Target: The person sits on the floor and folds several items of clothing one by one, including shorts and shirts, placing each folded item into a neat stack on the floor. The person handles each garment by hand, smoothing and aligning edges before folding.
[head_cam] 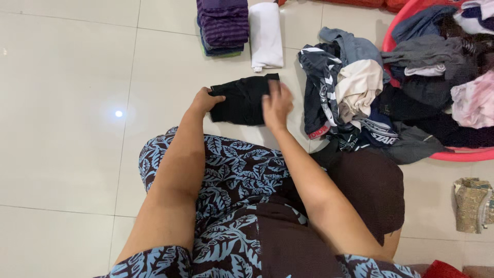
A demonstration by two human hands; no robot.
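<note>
A: Right, we're folding the black garment point(242, 100) on the tile floor point(67, 77), just ahead of our knees. Left hand point(206, 100) is curled closed on its left edge, pinning it. Right hand point(277, 105) is lying open and flat on the right side, slightly blurred, so we're judging it's mid-press.

B: Agreed. What are we watching for?

A: We're keeping the left hand anchoring so the cloth isn't sliding on the tile. We're running the flat palm outward from the fold, not lifting, so that creases are going out at the edge.

B: Corners?

A: Top right corner is sticking up near the folded white cloth point(266, 36). We're tucking that flush before calling it square, I'd say.

B: Where are we stacking?

A: Folded purple striped stack point(223, 25) and the white piece are sitting just beyond the garment, well within reach. Unfolded pile point(345, 87) is spilling out on the right, beside the pink basket point(458, 154).

B: Risk?

A: We're working close to that pile. Loose sleeves are lying near the right hand; we're keeping them apart from the fold.
</note>
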